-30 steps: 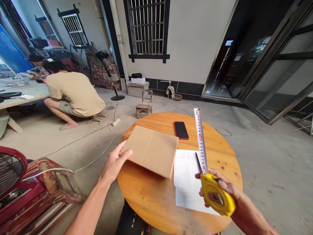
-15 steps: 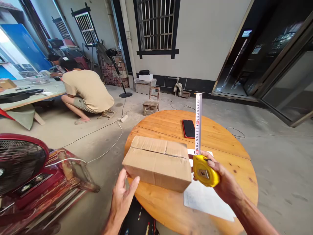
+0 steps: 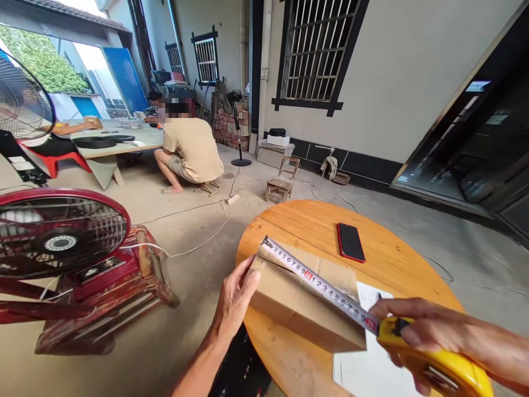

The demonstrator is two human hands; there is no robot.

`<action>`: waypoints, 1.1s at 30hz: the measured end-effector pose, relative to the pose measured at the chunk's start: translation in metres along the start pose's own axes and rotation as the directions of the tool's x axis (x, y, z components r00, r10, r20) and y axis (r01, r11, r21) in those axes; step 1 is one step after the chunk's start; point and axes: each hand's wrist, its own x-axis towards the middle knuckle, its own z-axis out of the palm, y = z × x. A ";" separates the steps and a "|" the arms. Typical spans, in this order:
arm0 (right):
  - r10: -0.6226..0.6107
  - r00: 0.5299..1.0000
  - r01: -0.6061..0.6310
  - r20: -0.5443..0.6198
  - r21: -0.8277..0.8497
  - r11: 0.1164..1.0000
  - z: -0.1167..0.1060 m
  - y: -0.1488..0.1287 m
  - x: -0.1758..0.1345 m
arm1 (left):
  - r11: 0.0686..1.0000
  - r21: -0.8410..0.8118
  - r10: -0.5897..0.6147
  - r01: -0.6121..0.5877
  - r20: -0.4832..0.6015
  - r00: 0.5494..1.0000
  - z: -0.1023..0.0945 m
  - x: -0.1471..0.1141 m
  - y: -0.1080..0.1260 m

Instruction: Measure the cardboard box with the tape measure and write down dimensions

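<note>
Centrally, a brown cardboard box [image 3: 308,303] sits on a round wooden table [image 3: 400,264], its left end held by the left hand [image 3: 235,298], thumb and fingers closed about the corner. The right hand [image 3: 448,331] grips a yellow tape measure [image 3: 450,370], whose white steel blade [image 3: 322,286] slants over the box top, hooked tip by the far left corner. Whether the tip touches cannot be told. For a true reading, the blade would best lie flat and parallel to the long edge, tip flush with the end, box braced without denting. The cardboard looks matte and creased, with a seam along its top; the case is smooth and rounded, the tabletop grainy and varnished. Thin white paper [image 3: 366,369] lies partly beneath the right hand; a red-edged phone [image 3: 350,242] lies beyond.
</note>
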 end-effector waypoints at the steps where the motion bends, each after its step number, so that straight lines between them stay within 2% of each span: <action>1: 0.025 0.999 -0.025 0.020 -0.005 1.000 0.001 -0.013 0.003 | 1.000 -0.008 0.002 -0.002 0.001 1.000 0.001 -0.001 0.001; 4: 0.093 0.996 -0.093 -0.001 -0.046 0.995 -0.002 -0.038 0.016 | 1.000 0.007 0.004 -0.004 -0.021 1.000 0.003 -0.003 0.001; 8: 0.150 0.989 -0.150 -0.006 -0.098 0.984 -0.013 -0.046 0.026 | 0.999 0.039 -0.012 0.015 -0.062 0.998 0.008 -0.004 0.000; 16: 0.038 0.993 -0.031 0.107 -0.069 0.997 -0.027 -0.028 0.012 | 0.992 0.102 -0.047 0.077 -0.271 0.961 0.021 -0.004 -0.009; 22: -0.033 0.994 0.033 0.101 0.000 0.999 -0.040 -0.009 0.008 | 0.996 0.030 -0.069 0.080 -0.280 0.957 0.022 -0.003 -0.015; 25: -0.050 0.995 0.052 0.081 -0.028 0.998 -0.045 -0.005 0.004 | 0.997 0.002 -0.070 0.074 -0.288 0.955 0.023 -0.002 -0.015; 29: -0.069 0.997 0.069 0.020 -0.018 0.997 -0.037 -0.008 -0.007 | 0.997 -0.033 -0.081 0.074 -0.275 0.958 0.024 -0.003 -0.009; 33: -0.028 1.000 0.028 0.011 0.013 1.000 -0.018 -0.015 -0.010 | 0.989 -0.151 -0.039 -0.003 -0.276 0.960 0.025 -0.008 -0.013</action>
